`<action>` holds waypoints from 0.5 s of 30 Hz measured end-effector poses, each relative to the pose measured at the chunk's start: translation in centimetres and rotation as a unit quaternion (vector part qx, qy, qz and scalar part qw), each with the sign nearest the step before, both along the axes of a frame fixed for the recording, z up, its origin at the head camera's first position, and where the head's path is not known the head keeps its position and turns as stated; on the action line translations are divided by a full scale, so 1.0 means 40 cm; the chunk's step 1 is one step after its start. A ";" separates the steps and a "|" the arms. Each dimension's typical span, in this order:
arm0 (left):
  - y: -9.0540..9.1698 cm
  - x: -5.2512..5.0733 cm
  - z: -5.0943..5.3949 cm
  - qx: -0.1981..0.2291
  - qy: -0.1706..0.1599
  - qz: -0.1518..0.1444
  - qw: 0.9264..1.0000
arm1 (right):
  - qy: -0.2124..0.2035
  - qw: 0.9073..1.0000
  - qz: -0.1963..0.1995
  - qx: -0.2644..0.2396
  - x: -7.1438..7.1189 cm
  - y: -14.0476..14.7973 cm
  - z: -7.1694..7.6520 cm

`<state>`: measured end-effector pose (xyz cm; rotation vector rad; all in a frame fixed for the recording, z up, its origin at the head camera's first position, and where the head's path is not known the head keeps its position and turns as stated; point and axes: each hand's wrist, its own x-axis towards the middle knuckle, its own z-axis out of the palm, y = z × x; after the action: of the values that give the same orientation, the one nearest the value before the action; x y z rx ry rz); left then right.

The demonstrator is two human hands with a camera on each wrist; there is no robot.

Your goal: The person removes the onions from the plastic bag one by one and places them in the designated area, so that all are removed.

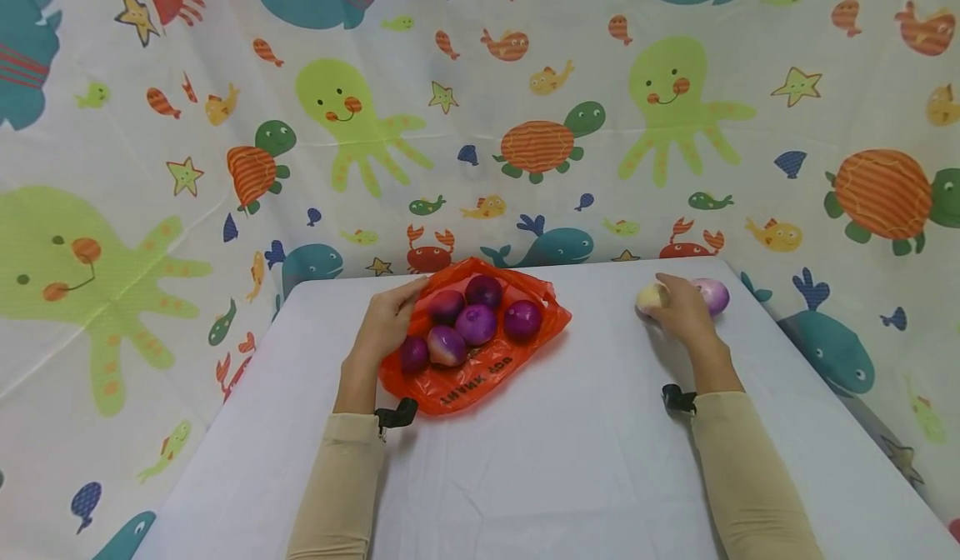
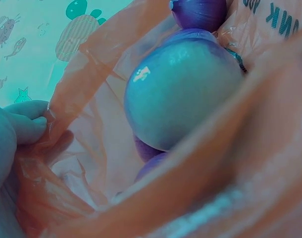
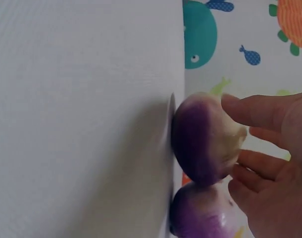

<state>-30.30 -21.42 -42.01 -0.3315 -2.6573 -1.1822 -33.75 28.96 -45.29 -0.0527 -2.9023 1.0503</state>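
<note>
My left hand (image 1: 385,324) pinches the left rim of a red-orange plastic bag (image 1: 480,389). The bag lies spread on the table with several glossy red onions (image 1: 476,324) inside its mouth. Seen from the left wrist, a half-pale, half-purple onion (image 2: 178,94) fills the middle, and thin plastic hangs between thumb and fingers. At the table's far right my right hand (image 1: 684,306) holds a purple-and-cream onion (image 3: 203,139), thumb on one side and fingers on the other. Right beside it rests a second purple onion (image 1: 715,296), touching the first in the right wrist view.
A white-covered table (image 1: 562,460) carries everything. Behind and around it hangs a curtain (image 1: 465,93) printed with sea animals. A small black wrist mount (image 1: 397,412) sits at the left cuff, and another black mount (image 1: 678,399) at the right.
</note>
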 end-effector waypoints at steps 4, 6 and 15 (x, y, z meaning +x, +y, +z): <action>-0.001 -0.001 0.000 -0.002 0.002 -0.001 1.000 | 0.045 0.999 0.015 0.002 -0.001 -0.013 0.013; 0.000 -0.001 0.000 -0.003 0.003 -0.002 1.000 | 0.071 0.997 0.021 0.001 -0.002 -0.024 0.021; 0.002 0.000 0.002 -0.004 -0.007 0.004 1.000 | 0.151 0.988 0.046 0.002 0.015 -0.110 0.068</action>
<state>-30.31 -21.34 -41.94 -0.3157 -2.6738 -1.1753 -33.15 24.56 -42.59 0.2227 -2.6551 0.9678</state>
